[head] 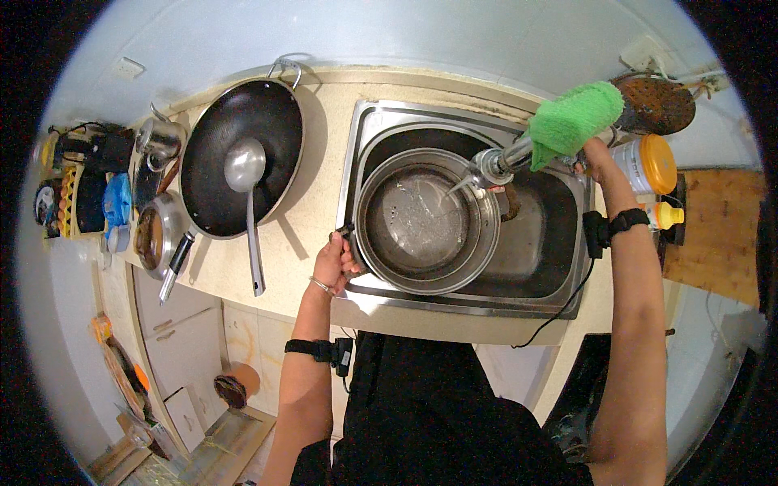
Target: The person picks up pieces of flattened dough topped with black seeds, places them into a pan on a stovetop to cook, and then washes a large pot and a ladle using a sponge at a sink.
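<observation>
A metal pot rests over the left part of a stainless steel sink, under the faucet, with clear water running into it. My left hand grips the dark handle on the pot's left side. A green cloth is draped over the upper part of the faucet. My right hand is behind the faucet and beside the cloth, at the right rim of the sink; its fingers are partly hidden, so its hold cannot be told.
Left of the sink, a black wok holds a metal ladle. Farther left are a lidded pot and a small metal pot. An orange-lidded tub, a yellow-capped bottle and a rusty round pan stand right.
</observation>
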`<state>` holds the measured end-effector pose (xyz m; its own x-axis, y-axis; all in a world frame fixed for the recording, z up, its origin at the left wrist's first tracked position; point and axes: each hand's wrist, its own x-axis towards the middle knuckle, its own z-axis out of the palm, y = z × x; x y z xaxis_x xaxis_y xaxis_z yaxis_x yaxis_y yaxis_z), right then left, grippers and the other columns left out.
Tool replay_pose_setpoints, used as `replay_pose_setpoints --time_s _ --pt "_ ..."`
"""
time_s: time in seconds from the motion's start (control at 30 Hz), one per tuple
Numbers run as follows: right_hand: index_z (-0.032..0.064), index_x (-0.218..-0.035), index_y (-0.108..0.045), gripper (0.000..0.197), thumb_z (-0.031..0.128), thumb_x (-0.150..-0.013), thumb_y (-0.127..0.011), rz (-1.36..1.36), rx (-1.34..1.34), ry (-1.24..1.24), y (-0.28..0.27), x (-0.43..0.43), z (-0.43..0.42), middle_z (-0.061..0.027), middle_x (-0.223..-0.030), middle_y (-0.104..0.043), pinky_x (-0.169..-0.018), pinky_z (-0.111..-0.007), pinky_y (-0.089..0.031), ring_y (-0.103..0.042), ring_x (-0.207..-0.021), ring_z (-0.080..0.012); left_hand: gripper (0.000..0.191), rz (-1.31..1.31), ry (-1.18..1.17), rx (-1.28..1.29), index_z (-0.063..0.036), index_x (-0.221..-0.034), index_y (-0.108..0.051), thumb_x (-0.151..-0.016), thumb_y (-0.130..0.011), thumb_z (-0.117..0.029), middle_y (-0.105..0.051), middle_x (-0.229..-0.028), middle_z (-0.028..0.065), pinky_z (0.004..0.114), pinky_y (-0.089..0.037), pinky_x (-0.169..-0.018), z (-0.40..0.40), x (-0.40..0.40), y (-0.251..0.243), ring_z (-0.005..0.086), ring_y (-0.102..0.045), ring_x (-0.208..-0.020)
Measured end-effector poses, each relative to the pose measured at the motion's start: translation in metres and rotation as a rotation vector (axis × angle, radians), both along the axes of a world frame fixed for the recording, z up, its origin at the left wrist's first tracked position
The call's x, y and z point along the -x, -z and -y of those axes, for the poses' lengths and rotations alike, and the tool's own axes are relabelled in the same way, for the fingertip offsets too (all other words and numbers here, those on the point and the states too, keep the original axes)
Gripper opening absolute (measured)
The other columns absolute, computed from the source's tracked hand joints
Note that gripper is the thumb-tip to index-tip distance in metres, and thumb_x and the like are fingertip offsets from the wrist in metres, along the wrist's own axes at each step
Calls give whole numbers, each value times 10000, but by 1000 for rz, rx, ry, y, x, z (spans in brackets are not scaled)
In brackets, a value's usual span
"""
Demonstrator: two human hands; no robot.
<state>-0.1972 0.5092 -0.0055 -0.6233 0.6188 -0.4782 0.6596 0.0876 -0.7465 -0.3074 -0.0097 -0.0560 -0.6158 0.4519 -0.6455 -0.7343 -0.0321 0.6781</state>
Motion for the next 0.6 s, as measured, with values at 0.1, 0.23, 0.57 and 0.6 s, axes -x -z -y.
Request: replay_pose_setpoints --time_s 0.1,0.23,0.57,0.6 --pt "86 -829 -506 254 305 -785 -387 -61 118 332 11 2 -10 -49 -691 -490 -335 -266 -337 -446 -511 -142 333 7 -21 42 -111 -698 -394 -848 -383 -408 -296 -488 -32 240 -372 -399 -3 -1 -5 91 -270 -381" --pt "160 -951 -483 309 356 -720 -540 -14 87 126 18 -1 -33 -18 -911 -473 -446 -227 -351 -432 -738 -135 340 30 -71 7 -103 -645 -400 -837 -432 -381 -326 -465 -32 243 -364 -394 -6 -1 -8 88 -275 -371" --pt "142 -845 -478 367 490 -735 -440 -79 154 186 -12 10 -4 -4 -695 -451 -374 -221 -310 -390 -564 -113 345 16 -22 4 -115 -689 -403 -842 -388 -424 -263 -486 -47 235 -338 -407 -1 -1 -1 81 -235 -396" --pt "142 -845 -478 367 490 -735 -440 -78 151 188 -10 8 -8 -4 -695 -451 -374 -221 -310 -390 -564 -113 345 17 -20 3 -115 -689 -403 -842 -388 -424 -263 -486 -47 235 -338 -407 -2 -1 -2 81 -235 -396"
